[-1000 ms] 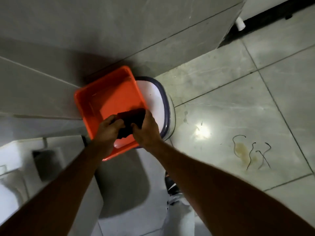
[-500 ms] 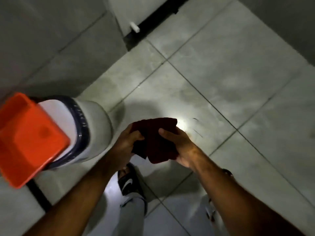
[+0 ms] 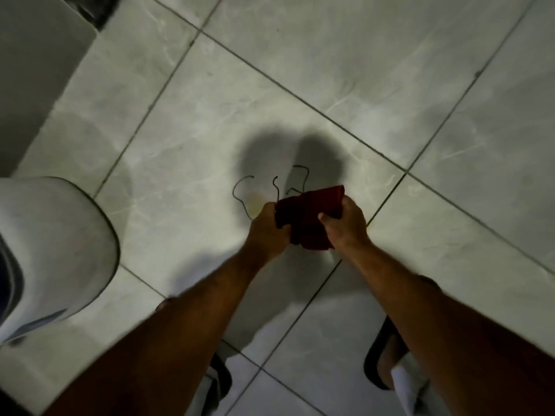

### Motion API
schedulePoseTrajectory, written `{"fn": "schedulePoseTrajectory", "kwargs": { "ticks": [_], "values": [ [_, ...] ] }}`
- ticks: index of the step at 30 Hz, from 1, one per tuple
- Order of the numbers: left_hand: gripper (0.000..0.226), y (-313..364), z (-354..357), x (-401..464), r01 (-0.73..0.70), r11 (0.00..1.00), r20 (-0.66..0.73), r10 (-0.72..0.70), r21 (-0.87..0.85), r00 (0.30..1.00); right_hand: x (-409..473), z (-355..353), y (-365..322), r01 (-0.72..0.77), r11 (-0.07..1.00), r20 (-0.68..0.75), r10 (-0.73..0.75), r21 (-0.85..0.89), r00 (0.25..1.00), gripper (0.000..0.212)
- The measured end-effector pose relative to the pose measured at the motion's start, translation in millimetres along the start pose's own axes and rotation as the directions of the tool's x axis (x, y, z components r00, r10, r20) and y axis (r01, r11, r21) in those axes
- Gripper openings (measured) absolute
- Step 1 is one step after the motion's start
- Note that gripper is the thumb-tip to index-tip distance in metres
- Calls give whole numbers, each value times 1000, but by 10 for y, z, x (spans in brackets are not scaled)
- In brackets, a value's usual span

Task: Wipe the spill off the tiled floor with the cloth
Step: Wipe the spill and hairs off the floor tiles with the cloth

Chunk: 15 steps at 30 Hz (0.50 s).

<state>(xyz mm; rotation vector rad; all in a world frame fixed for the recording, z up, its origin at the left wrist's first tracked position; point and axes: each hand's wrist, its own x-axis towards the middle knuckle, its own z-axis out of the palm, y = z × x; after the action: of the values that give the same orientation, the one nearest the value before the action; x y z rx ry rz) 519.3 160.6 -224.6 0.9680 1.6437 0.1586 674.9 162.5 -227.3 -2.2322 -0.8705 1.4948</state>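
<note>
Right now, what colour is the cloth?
Dark red cloth, held by both hands; the head view shows it.

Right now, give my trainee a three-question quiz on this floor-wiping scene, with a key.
1. True or false: the dark red cloth is gripped by both the left hand and the right hand.
2. Which lies on the tile beside the yellowish spill? A) thin dark strands B) a sponge C) a brush
3. Fill in: the cloth is held ____ the tiled floor, not pressed onto it.

Key: 1 true; 2 A; 3 above.
</note>
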Motion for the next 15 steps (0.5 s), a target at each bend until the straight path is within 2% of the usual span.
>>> {"fn": "schedulePoseTrajectory", "kwargs": {
  "ticks": [2, 4, 5, 7, 9, 10, 11, 12, 14, 15],
  "values": [
    [49, -185, 6, 197, -31, 991, -23, 35, 129, 999, 227, 111, 131, -5, 999, -10, 4, -48, 1000, 49],
    [53, -368, -73, 297, -145, 940, -93, 181, 307, 979, 374, 176, 220, 10, 993, -33, -14, -116, 999, 49],
    [60, -457, -141, 310, -184, 887, -131, 261, 423, 957, 415, 189, 239, 18, 988, -72, -29, -150, 997, 46],
    [80, -644, -310, 299, -170, 744, -185, 369, 647, 911, 437, 228, 240, 12, 975, -206, -59, -223, 977, 49],
    [98, -828, -481, 252, -144, 603, -136, 394, 784, 909, 407, 279, 223, 22, 929, -339, -157, -370, 928, 70],
    [105, -906, -558, 230, -132, 549, -96, 366, 825, 926, 392, 308, 233, 48, 867, -349, -250, -496, 903, 80],
    [112, -1000, -612, 231, -116, 510, -57, 310, 852, 949, 378, 347, 260, 86, 779, -292, -332, -622, 897, 85],
    [119, -1078, -644, 245, -98, 491, -25, 239, 866, 971, 367, 394, 296, 140, 679, -172, -371, -720, 913, 85],
    [129, -1169, -667, 282, -63, 510, 21, 89, 858, 996, 385, 516, 435, 260, 541, 89, -322, -799, 943, 80],
    [132, -1191, -657, 313, -51, 530, 37, 36, 846, 999, 409, 557, 504, 295, 518, 165, -281, -803, 945, 81]
  ]
}}
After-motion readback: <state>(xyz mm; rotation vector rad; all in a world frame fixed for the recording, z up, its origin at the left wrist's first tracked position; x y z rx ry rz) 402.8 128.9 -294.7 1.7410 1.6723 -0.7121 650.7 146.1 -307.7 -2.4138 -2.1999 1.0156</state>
